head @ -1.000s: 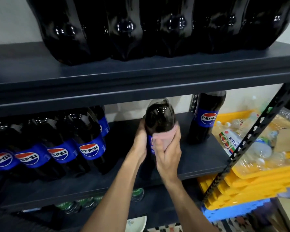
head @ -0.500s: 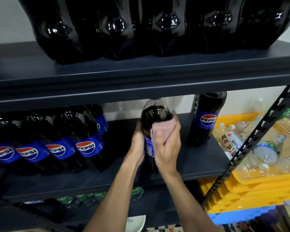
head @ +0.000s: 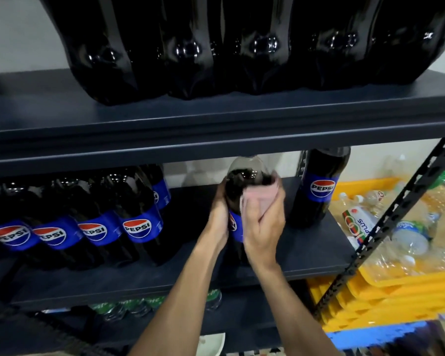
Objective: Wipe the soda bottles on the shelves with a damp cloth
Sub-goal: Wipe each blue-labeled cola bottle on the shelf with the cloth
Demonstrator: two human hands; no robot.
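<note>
I get one wide-angle view, worn on the person's head. It faces forward and slightly down into a dark shelving unit, close in. The upper shelf (head: 216,124) crosses above mid-frame, with the bottle bases (head: 262,47) on it looming along the top (the lens stretches them). The middle shelf (head: 306,253) fills the centre. Both forearms (head: 190,291) enter from the bottom edge, and yellow crates (head: 396,291) sit at the right.

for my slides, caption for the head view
Left hand holds a Pepsi bottle on the shelf; right hand presses a pink cloth to it.
</note>
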